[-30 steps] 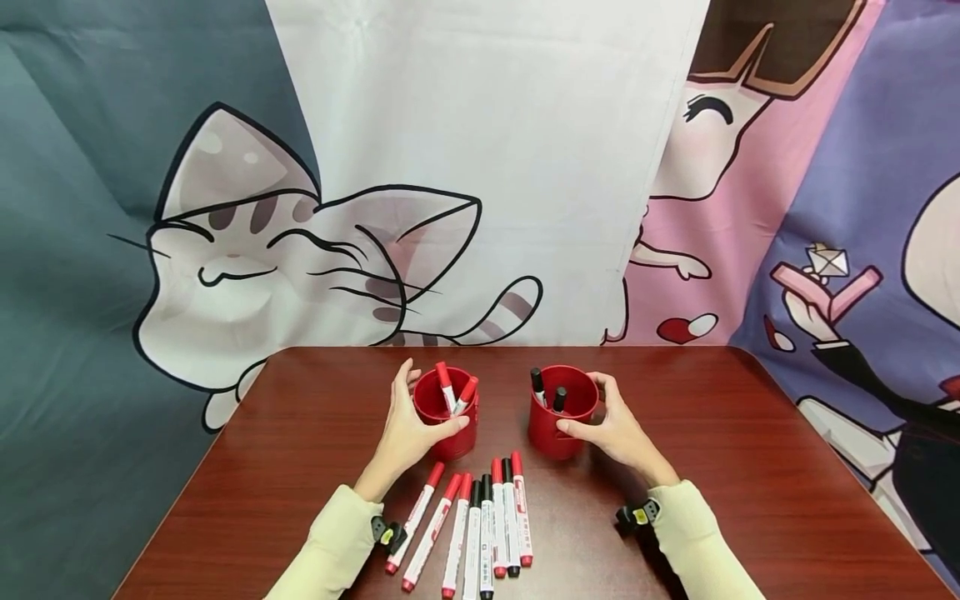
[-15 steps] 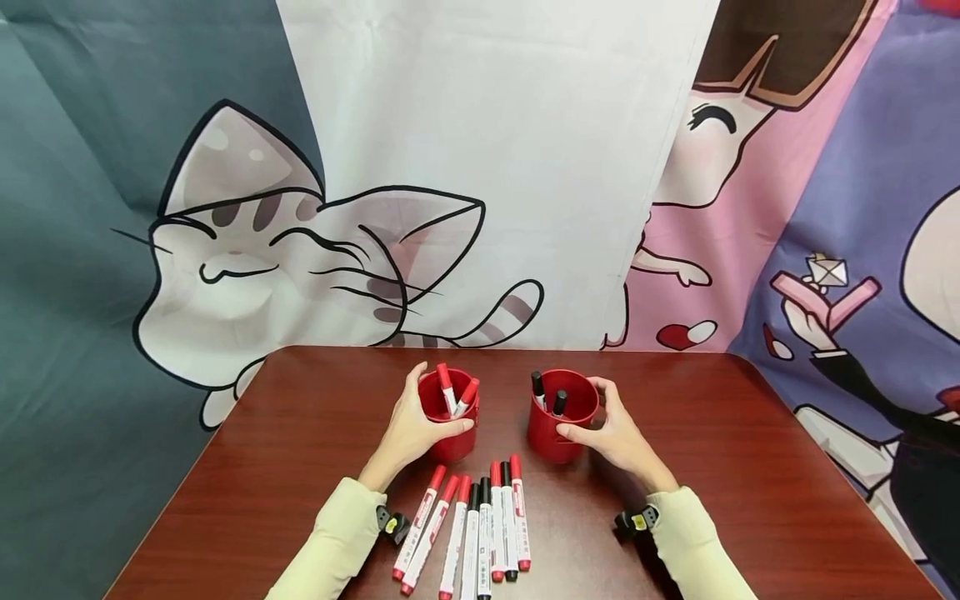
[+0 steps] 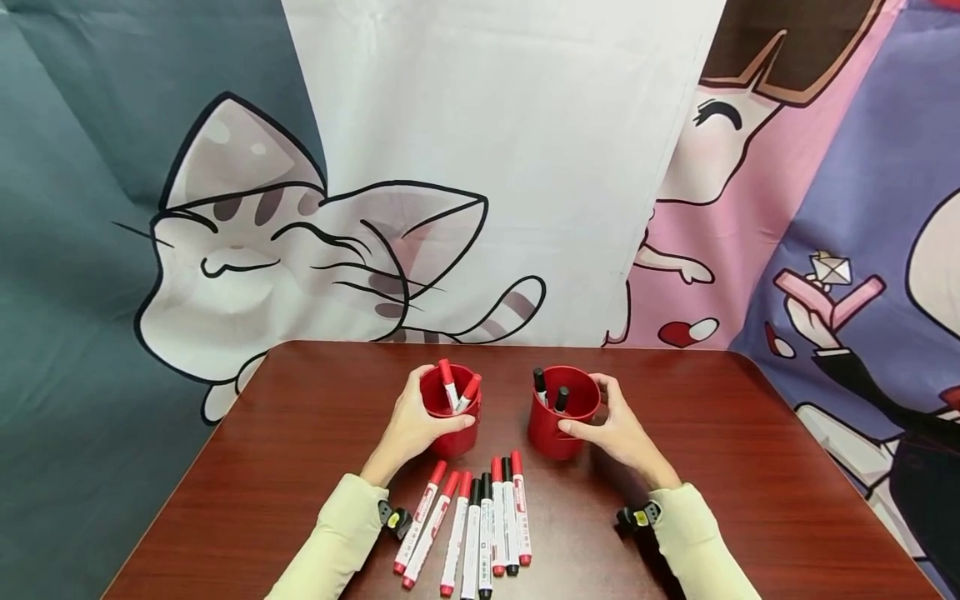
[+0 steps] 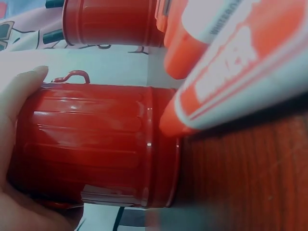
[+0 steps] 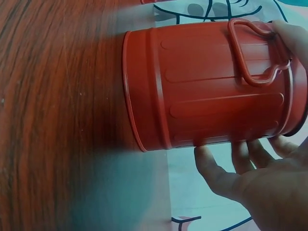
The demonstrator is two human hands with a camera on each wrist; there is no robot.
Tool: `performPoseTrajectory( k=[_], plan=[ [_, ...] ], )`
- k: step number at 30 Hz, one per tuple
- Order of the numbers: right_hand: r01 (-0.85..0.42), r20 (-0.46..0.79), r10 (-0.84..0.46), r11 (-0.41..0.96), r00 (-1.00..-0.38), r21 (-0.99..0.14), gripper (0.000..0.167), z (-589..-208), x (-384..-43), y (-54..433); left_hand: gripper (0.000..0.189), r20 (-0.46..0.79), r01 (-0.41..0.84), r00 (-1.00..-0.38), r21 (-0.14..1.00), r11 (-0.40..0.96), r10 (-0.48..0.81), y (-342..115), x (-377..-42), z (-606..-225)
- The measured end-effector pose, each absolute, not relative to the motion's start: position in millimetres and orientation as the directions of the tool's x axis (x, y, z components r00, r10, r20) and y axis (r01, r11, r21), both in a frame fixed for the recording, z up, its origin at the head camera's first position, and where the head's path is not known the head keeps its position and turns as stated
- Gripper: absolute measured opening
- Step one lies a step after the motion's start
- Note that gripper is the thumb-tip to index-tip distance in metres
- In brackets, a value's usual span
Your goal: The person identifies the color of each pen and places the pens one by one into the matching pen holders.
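Observation:
My left hand (image 3: 411,425) grips a red metal bucket (image 3: 459,437) by its upper part, the thumb along the near side. Two red-capped markers (image 3: 447,383) lean inside it. To the right, a matching red bucket (image 3: 555,437) is held by my right hand (image 3: 618,429), thumb near the front rim and fingers around the far side. Two black-capped markers (image 3: 539,386) stand in that one. In the right wrist view, the bucket's wire handle (image 5: 252,72) hangs by the thumb. The left wrist view has the left bucket's ribbed wall (image 4: 96,139) filling its middle.
Several whiteboard markers (image 3: 487,525) with red or black caps lie side by side on the brown wooden table (image 3: 750,467), between my forearms. A small camera (image 3: 397,522) on the left wrist sits right by the leftmost marker. A cartoon-printed cloth (image 3: 480,125) hangs behind.
My left hand has closed in around its bucket, which has shifted slightly right. The leftmost loose marker has moved toward its neighbour. My right hand keeps its hold.

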State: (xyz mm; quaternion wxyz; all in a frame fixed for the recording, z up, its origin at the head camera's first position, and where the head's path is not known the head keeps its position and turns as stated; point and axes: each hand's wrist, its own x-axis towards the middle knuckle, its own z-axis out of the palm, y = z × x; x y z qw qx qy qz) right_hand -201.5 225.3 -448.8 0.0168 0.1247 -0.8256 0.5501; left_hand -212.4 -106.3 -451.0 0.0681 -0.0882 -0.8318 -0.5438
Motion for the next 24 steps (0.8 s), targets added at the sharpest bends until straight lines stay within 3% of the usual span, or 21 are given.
performPoseTrajectory(
  k=[7,11,14,18,20,24],
  plan=[
    [-0.251,0.198,-0.174,0.382,-0.965,-0.889,0.083,-442,-197,226,0.092,0.213,0.212,-0.976,0.899,0.384,0.040,-107,-214,-455],
    [-0.319,0.321,-0.077,0.463,-0.944,-0.827,0.085,-427,-186,221,0.093,0.200,0.203,-0.979,0.905,0.374,0.049,-108,-212,-453],
    [-0.443,0.501,-0.004,0.475,-0.865,-0.760,0.078,-404,-168,208,0.095,0.187,0.201,-0.980,0.913,0.354,0.074,-112,-209,-452],
    [-0.664,0.704,-0.070,0.406,-0.707,-0.627,0.046,-377,-140,184,0.098,0.171,0.200,-0.979,0.913,0.356,0.111,-117,-207,-452],
    [-0.674,0.671,-0.169,0.390,-0.722,-0.627,0.030,-372,-129,174,0.097,0.170,0.201,-0.978,0.909,0.364,0.118,-118,-204,-447],
    [-0.475,0.358,-0.318,0.488,-0.878,-0.732,0.019,-394,-129,163,0.096,0.179,0.211,-0.976,0.906,0.367,0.119,-121,-201,-447]
  ],
)
